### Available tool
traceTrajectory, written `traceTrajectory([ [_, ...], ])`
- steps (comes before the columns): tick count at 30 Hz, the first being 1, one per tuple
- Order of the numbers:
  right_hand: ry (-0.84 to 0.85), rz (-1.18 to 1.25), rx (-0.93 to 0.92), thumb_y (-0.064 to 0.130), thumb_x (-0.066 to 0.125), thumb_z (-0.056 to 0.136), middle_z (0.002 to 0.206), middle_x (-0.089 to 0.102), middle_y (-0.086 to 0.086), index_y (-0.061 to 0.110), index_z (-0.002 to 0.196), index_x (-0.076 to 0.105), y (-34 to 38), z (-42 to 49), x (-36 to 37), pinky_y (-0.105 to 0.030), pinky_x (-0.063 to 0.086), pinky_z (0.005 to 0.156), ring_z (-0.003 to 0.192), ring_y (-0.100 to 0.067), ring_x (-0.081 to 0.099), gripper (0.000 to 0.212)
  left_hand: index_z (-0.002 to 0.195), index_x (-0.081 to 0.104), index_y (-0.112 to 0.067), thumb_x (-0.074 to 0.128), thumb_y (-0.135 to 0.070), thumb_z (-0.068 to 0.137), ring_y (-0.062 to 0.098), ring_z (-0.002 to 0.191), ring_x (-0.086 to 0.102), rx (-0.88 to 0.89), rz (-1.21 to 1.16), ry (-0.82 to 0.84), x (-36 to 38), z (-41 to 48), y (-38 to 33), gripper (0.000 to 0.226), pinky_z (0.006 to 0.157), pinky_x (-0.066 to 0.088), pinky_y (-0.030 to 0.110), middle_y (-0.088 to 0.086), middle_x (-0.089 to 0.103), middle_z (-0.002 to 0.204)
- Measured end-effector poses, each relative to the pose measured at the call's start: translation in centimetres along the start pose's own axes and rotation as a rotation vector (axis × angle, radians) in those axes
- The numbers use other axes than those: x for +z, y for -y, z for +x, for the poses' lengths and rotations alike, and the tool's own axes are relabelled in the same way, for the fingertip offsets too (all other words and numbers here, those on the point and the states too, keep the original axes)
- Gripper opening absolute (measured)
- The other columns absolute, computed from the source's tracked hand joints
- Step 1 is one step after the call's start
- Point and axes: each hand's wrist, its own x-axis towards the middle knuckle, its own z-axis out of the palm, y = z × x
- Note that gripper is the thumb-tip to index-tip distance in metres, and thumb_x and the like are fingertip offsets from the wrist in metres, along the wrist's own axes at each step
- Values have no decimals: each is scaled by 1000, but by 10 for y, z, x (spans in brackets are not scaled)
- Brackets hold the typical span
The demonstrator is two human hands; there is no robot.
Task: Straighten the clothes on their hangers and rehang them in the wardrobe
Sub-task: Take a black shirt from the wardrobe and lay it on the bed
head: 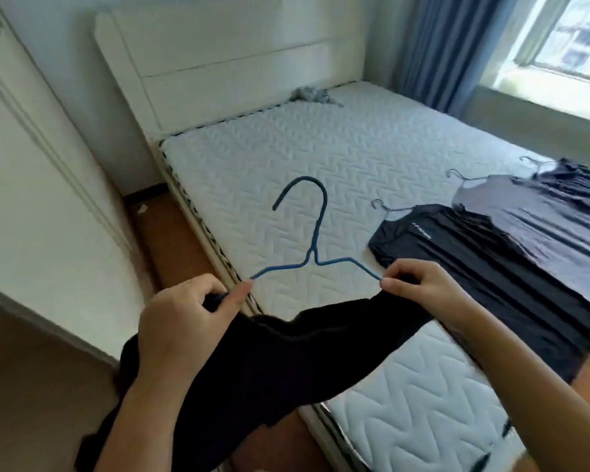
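Head view is showing a person holding a blue hanger (315, 247) level above the near edge of the mattress (286, 158), hook pointing away from the body. Its long axis is running left to right between the hands. The left hand (181, 315) is pinching the left shoulder tip together with the black garment (273, 362); the right hand (419, 287) is pinching the right tip likewise. Both are clenching cloth against wire. The garment is sagging below the bar toward the body, not yet seated on the shoulders. Three hung shirts (484, 264) are lying flat to the right.
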Motion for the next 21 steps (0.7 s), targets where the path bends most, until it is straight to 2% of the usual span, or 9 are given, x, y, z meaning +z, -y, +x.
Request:
traceTrajectory([
  [1, -63, 3, 24, 35, 72, 75, 61, 63, 14, 25, 64, 65, -16, -21, -19, -19, 42, 65, 59, 3, 53, 17, 53, 55, -19, 43, -63, 73, 7, 41, 42, 60, -12, 14, 11, -2, -23, 49, 42, 30, 16, -9, 47, 42],
  [3, -192, -16, 72, 56, 70, 65, 60, 62, 14, 23, 63, 65, -47, -66, -56, -16, 41, 61, 58, 3, 52, 33, 54, 58, -18, 42, -63, 74, 12, 42, 47, 152, -48, 41, 33, -12, -72, 52, 43, 32, 18, -6, 52, 44],
  [5, -293, -33, 125, 48, 70, 72, 55, 58, 16, 20, 62, 64, -78, -112, -91, -20, 39, 60, 54, 1, 50, 30, 55, 60, -17, 42, -65, 73, 18, 44, 52, 216, -68, 62, 51, -29, -123, 54, 45, 38, 23, -2, 56, 46],
  [7, -358, -59, 166, 36, 67, 79, 51, 54, 14, 14, 63, 63, -104, -157, -124, -22, 36, 57, 52, -1, 47, 28, 54, 59, -17, 43, -66, 71, 19, 43, 52, 269, -77, 84, 68, -49, -170, 54, 44, 35, 20, -3, 55, 44],
  [10, -406, -46, 219, 37, 64, 81, 57, 49, 3, 1, 68, 62, -134, -222, -162, -17, 32, 51, 51, -3, 41, 38, 54, 59, -17, 57, -69, 68, 19, 45, 52, 283, -122, 162, 88, -78, -231, 54, 46, 33, 18, -3, 56, 45],
  [14, -480, 6, 314, 34, 65, 82, 59, 46, -3, -2, 66, 59, -158, -293, -199, -21, 32, 52, 54, -7, 41, 40, 55, 60, -17, 63, -52, 71, 15, 51, 56, 276, -245, 329, 108, -113, -292, 39, 50, 39, 25, -2, 58, 47],
  [16, -519, 29, 377, 34, 67, 80, 59, 49, -2, -2, 67, 61, -166, -323, -212, -19, 34, 52, 53, -6, 44, 39, 53, 58, -19, 65, -48, 73, 16, 51, 55, 289, -324, 437, 119, -128, -310, 36, 50, 39, 23, 2, 57, 47],
  [19, -611, 45, 457, 57, 68, 64, 62, 52, -6, -6, 71, 62, -175, -364, -221, -23, 35, 54, 59, -10, 47, 63, 54, 58, -17, 65, -46, 73, 10, 70, 57, 307, -426, 590, 137, -147, -327, 36, 52, 39, 22, -8, 63, 68],
  [21, -695, 38, 515, 66, 60, 50, 62, 51, -8, -6, 70, 61, -182, -388, -217, -25, 34, 55, 60, -12, 47, 75, 57, 58, -17, 66, -43, 74, 8, 70, 57, 342, -449, 673, 149, -156, -333, 33, 54, 40, 21, -10, 62, 71],
])
